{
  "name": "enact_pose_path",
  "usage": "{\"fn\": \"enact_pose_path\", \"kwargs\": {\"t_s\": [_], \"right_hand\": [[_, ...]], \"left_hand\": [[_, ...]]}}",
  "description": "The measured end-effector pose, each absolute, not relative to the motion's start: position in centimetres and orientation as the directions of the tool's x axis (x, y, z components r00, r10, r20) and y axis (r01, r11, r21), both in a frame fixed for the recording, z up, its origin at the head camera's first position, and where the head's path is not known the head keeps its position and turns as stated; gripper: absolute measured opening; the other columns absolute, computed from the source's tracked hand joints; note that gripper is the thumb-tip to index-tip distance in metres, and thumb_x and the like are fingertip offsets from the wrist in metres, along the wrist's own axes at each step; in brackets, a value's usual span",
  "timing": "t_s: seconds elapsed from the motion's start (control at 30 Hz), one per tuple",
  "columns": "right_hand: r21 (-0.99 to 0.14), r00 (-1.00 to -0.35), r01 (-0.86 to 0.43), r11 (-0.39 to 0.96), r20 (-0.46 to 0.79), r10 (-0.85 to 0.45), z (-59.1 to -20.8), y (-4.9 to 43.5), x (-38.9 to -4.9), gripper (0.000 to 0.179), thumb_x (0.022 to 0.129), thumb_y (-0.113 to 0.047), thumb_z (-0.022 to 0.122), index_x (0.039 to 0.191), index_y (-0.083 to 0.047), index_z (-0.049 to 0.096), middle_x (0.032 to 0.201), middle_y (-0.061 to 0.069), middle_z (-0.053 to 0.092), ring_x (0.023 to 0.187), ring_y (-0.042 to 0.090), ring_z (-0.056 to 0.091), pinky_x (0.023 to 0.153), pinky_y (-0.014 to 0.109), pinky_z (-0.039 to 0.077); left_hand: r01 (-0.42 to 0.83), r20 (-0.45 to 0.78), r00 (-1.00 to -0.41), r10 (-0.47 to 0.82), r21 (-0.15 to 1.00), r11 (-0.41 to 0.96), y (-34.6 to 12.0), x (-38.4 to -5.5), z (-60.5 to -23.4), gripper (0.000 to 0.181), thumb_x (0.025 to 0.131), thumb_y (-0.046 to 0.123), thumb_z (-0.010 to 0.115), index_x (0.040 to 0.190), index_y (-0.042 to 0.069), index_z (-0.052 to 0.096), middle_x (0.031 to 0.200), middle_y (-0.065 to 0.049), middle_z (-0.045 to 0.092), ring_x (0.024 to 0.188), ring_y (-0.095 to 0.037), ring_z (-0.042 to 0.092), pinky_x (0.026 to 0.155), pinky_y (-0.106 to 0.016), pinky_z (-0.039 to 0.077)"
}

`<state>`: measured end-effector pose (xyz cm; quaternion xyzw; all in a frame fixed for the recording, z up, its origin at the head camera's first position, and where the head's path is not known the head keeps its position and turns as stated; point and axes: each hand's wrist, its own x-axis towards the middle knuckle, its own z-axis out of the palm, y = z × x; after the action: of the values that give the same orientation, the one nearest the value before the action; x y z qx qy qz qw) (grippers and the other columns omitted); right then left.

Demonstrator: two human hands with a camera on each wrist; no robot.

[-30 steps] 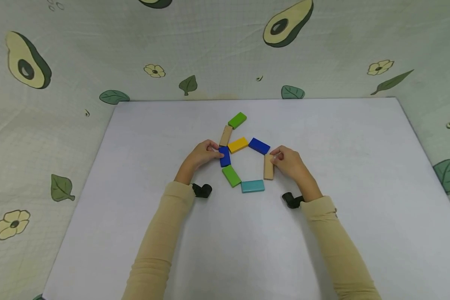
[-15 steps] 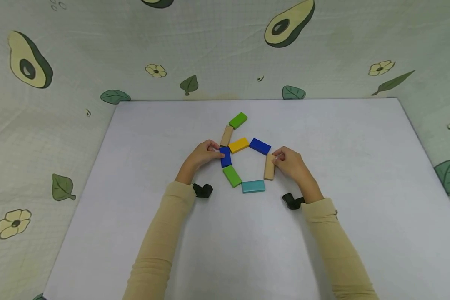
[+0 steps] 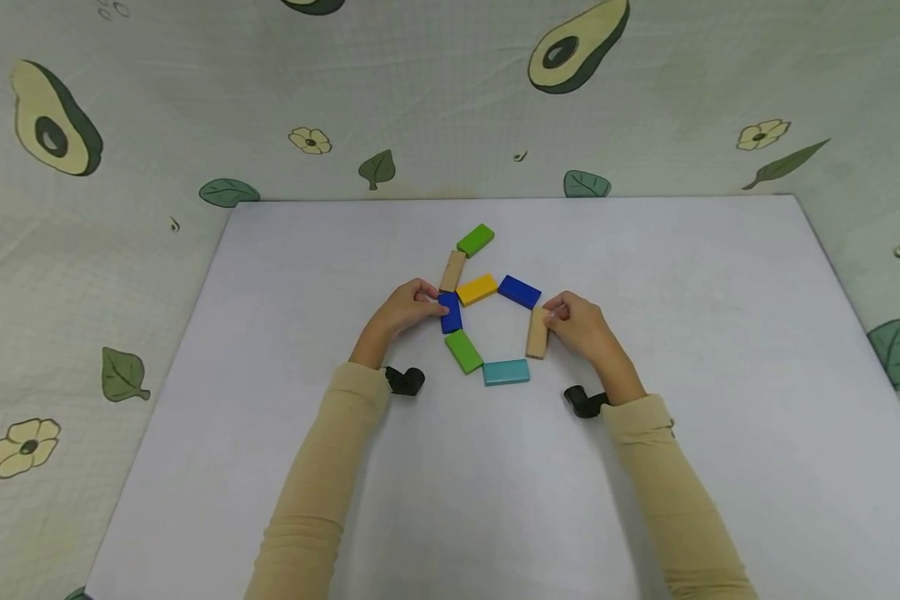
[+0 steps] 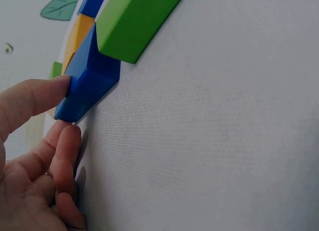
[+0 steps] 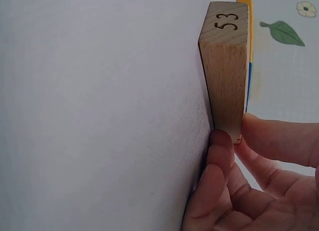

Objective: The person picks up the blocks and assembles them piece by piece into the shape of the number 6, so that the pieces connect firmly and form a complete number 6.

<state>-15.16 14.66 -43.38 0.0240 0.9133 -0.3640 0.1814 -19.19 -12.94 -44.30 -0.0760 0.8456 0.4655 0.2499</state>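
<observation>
My left hand [image 3: 405, 308] is at the left of a curved row of flat blocks, its thumb on top of a blue block [image 3: 451, 317] and its fingertips against the side. In the left wrist view that blue block [image 4: 92, 79] meets a green block [image 4: 134, 26]. At the right of the row, my right hand [image 3: 576, 323] pinches the upper end of a plain wooden block [image 3: 537, 335]. The right wrist view shows the wooden block [image 5: 225, 76] lying flat, "53" stamped on its end face. Its lower end is close to a teal block [image 3: 506, 372].
A yellow block [image 3: 477, 289] and another blue block [image 3: 519, 292] form the ring's far side. A second wooden block [image 3: 452, 272] and a green block [image 3: 476, 240] branch off upward. All lie on a white tabletop [image 3: 495, 475] with a patterned cloth [image 3: 450, 92] behind.
The lower end of the wooden block under my right hand has shifted very slightly left, toward the teal block. My left hand and the other blocks look the same.
</observation>
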Motion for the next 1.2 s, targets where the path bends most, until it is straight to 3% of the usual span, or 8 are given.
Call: {"fn": "enact_pose_path", "kwargs": {"t_s": [0.5,0.87,1.2], "right_hand": [[-0.655,-0.937,0.161,0.738,-0.336,-0.094,-43.5,14.6,-15.2,0.028,0.095,-0.016,0.051,0.117,0.0,0.053,0.089,0.013,0.053,0.077,0.022,0.048,0.063,0.028,0.038],[-0.68,-0.931,0.171,0.713,-0.347,-0.109,-43.1,15.4,-14.5,0.045,0.094,-0.027,0.051,0.131,-0.002,0.044,0.108,0.02,0.057,0.092,0.028,0.053,0.075,0.034,0.043],[-0.695,-0.953,0.079,0.714,-0.264,-0.151,-42.1,15.3,-12.0,0.042,0.091,-0.021,0.058,0.125,0.001,0.048,0.096,0.014,0.057,0.09,0.027,0.054,0.073,0.032,0.042]], "left_hand": [[-0.359,-0.494,-0.863,0.108,0.749,0.557,-13.0,-19.1,-44.1,0.036,0.081,0.02,0.07,0.11,0.008,0.052,0.082,-0.002,0.041,0.077,-0.017,0.04,0.069,-0.026,0.032],[-0.353,-0.492,-0.864,0.111,0.747,0.563,-13.0,-19.1,-44.2,0.035,0.081,0.021,0.07,0.109,0.009,0.052,0.081,-0.002,0.041,0.077,-0.017,0.04,0.068,-0.026,0.031],[-0.363,-0.496,-0.862,0.106,0.749,0.555,-13.0,-19.1,-44.2,0.035,0.082,0.021,0.07,0.109,0.009,0.052,0.082,-0.002,0.041,0.078,-0.017,0.04,0.069,-0.026,0.032]]}}
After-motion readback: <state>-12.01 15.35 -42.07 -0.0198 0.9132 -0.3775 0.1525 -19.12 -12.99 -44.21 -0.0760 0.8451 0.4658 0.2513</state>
